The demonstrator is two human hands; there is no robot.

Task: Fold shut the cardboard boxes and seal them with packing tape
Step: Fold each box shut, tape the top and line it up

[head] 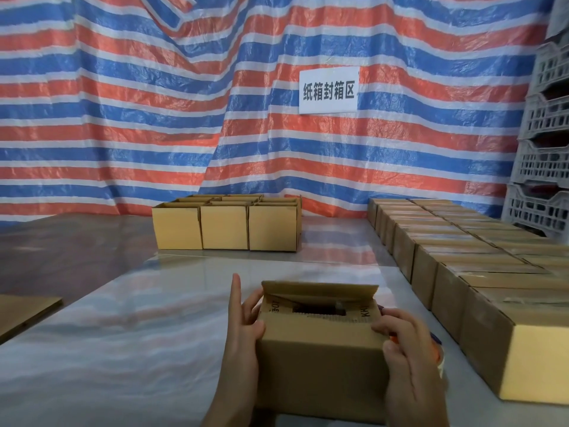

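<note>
My left hand point(243, 328) and right hand point(406, 349) grip the near cardboard box point(320, 365), fingers point(385, 326) curled over its half-folded flaps.

Near centre: box point(320, 362) on table point(138, 334), between left hand point(243, 331) and right hand point(403, 349).
Far centre: open boxes point(226, 226).
Right: closed boxes point(462, 263); crates point(542, 167) behind them.

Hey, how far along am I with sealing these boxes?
Done: the right-side rows of boxes look closed and taped. In hand: the left hand and right hand hold the near box, far flap upright, top not closed. Remaining: that box, plus the cluster of open boxes at the back.
</note>
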